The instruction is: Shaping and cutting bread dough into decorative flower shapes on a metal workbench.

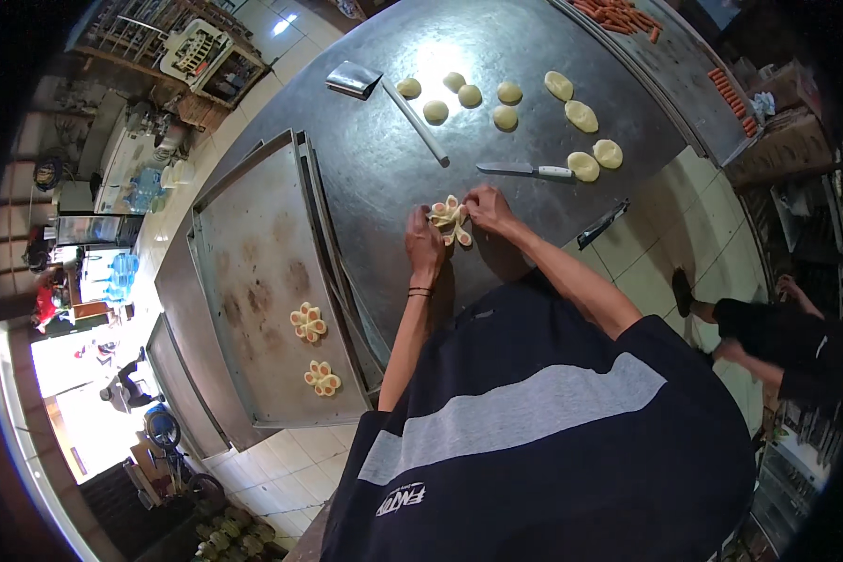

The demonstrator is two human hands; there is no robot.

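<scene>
A flower-shaped piece of dough (451, 214) with pinkish sausage slices in its petals lies on the metal table near its front edge. My left hand (424, 245) is closed at its left side, fingertips on a petal. From the right, my right hand (489, 207) pinches the upper right part of the same piece. Just beyond my right hand rests a knife (526, 170) with a white handle. Further off lie a thin grey rolling rod (416, 123), several round dough balls (435, 112) and several flattened dough ovals (581, 116).
Left of my left arm stands a large baking tray (253, 220) bearing two shaped dough flowers (307, 321). A shiny metal piece (353, 80) sits at the far left of the table (375, 169). Sausages (616, 16) lie on a far-right tray. Another person (785, 337) stands at right.
</scene>
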